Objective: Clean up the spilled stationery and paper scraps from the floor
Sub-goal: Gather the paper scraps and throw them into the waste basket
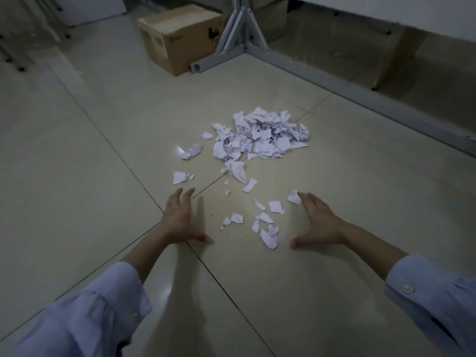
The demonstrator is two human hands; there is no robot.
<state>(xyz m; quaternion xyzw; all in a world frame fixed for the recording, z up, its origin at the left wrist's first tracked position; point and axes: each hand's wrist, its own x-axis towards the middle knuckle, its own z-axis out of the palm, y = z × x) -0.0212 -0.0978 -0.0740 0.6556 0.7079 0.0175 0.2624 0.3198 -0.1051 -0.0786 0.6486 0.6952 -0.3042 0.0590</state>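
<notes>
Head view looks down on the pale beige tiled floor point(77, 150), which carries everything. Along its far right edge stands the grey metal table frame point(219, 60), with the brown cardboard box point(177, 34) just beside its foot, both well apart from me.

Nearer, toward the middle of the floor, lies the heap of torn and crumpled white paper scraps point(260, 137). I judge it is heaped so that it can be lifted in 1 or 2 scoops, not piece by piece. It lies ahead of both hands, beyond my fingertips, and neither touches it.

My left hand point(180, 220) and right hand point(319, 222) are low at the floor, palms down, fingers spread and fairly straight, thumbs turned inward toward each other, holding nothing. I judge they are set like 2 walls, ready to sweep whatever lies between them toward the heap.

Between them lies the trail of small loose white scraps point(268, 222), nearer my right thumb than my left. 1 small white scrap point(294, 197) sits at my right fingertips, touching or nearly so; I cannot tell which. A crumpled white paper wad point(192, 151) and a flat torn white piece point(180, 177) lie ahead of my left fingers, apart from them. No pens or other stationery show.
</notes>
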